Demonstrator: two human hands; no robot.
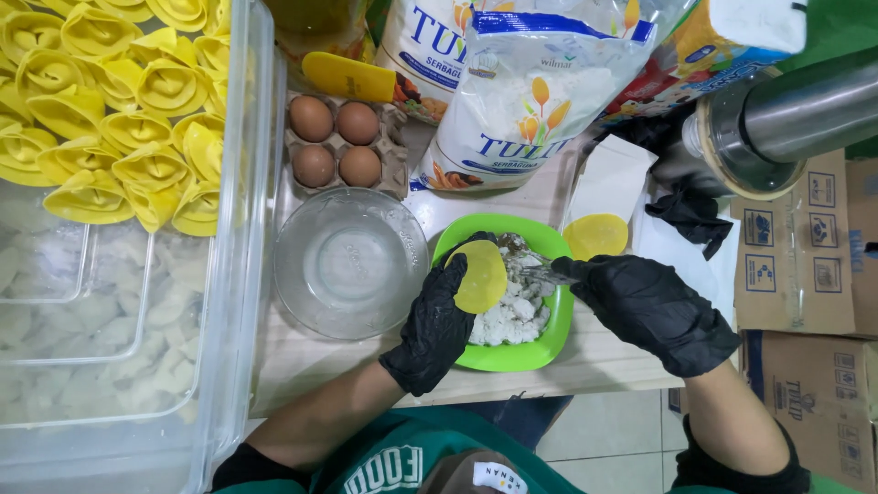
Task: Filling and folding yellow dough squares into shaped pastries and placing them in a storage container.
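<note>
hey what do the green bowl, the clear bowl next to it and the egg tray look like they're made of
Green bowl: probably plastic, going by its bright, even colour and soft sheen. Clear bowl: glass or clear plastic; it is see-through with faint glints, so either is possible. Egg tray: moulded paper pulp, dull grey-brown with a rough matte surface.

Four brown eggs point(335, 143) in a grey cardboard carton point(395, 157), two white plastic flour bags point(526, 101), two round yellow dough wrappers point(481, 276), one clear glass bowl point(350, 263).

pale wooden table point(594, 361), tiled floor point(608, 430)
</note>
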